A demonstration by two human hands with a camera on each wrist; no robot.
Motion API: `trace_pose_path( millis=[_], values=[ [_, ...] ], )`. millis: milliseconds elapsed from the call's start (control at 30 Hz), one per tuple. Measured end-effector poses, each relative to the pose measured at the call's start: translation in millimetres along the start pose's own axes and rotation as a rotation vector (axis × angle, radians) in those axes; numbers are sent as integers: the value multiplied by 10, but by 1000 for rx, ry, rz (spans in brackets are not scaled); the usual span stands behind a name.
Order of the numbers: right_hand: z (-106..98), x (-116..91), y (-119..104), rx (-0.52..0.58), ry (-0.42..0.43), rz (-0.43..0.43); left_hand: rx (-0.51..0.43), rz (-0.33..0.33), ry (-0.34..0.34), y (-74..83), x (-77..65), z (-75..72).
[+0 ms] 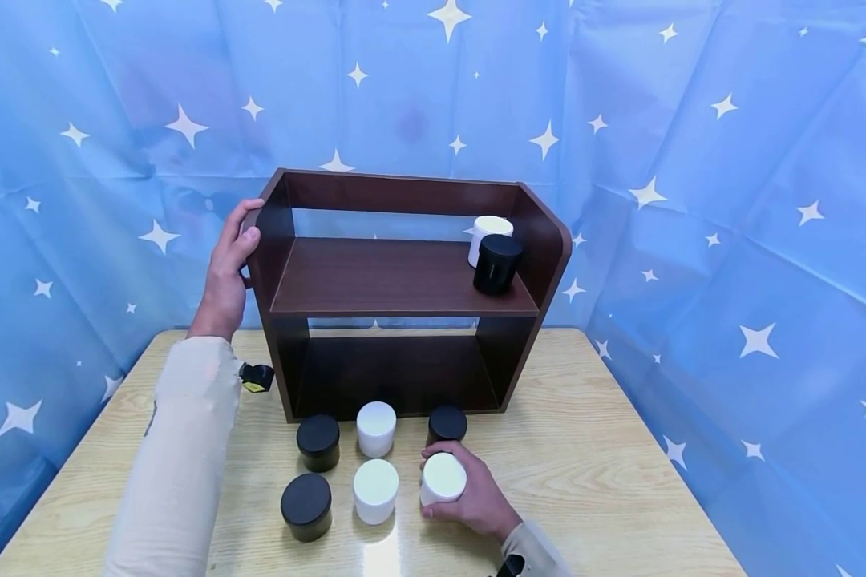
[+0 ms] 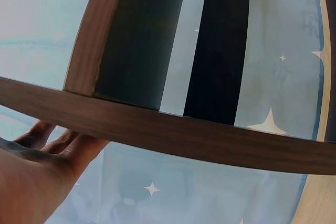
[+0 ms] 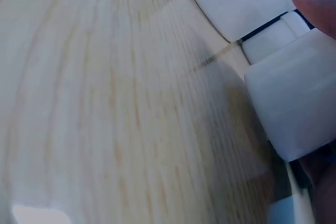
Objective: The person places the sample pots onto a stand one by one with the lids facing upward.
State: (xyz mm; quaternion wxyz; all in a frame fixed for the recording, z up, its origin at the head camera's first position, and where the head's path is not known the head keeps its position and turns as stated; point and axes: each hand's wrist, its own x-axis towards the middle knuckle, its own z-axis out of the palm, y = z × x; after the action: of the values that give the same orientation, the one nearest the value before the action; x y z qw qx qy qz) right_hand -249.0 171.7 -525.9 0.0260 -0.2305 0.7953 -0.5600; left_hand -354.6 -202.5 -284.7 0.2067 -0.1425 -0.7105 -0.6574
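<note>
My left hand (image 1: 225, 260) rests against the outer side of a dark brown two-tier shelf (image 1: 404, 276), near its upper left edge. In the left wrist view the fingers (image 2: 79, 148) touch that side panel from outside, and their tips are partly hidden. My right hand (image 1: 476, 497) grips a white jar (image 1: 443, 478) at the front of the shelf, thumb and fingers around its sides. Whether its base touches the table cannot be told. Just behind it stands a black jar (image 1: 447, 423). Left of it are two white jars (image 1: 376, 490) and two black jars (image 1: 306, 506).
On the upper tier, at the right end, a black jar (image 1: 498, 264) stands in front of a white jar (image 1: 487, 234). The shelf stands on a light wooden table (image 1: 606, 473). Behind and beside it hangs a blue star-patterned curtain (image 1: 404, 96).
</note>
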Motion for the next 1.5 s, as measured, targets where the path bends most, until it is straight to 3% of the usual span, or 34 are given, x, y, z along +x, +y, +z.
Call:
trace_pose_path(
  millis=[1033,1500],
  values=[
    [-97,40,-220,37,-15,-43,-17,-7,1,23,-3,-6],
    [-146,73,-364,42,-2,45,-14,-10,-2,28,-2,-9]
  ],
)
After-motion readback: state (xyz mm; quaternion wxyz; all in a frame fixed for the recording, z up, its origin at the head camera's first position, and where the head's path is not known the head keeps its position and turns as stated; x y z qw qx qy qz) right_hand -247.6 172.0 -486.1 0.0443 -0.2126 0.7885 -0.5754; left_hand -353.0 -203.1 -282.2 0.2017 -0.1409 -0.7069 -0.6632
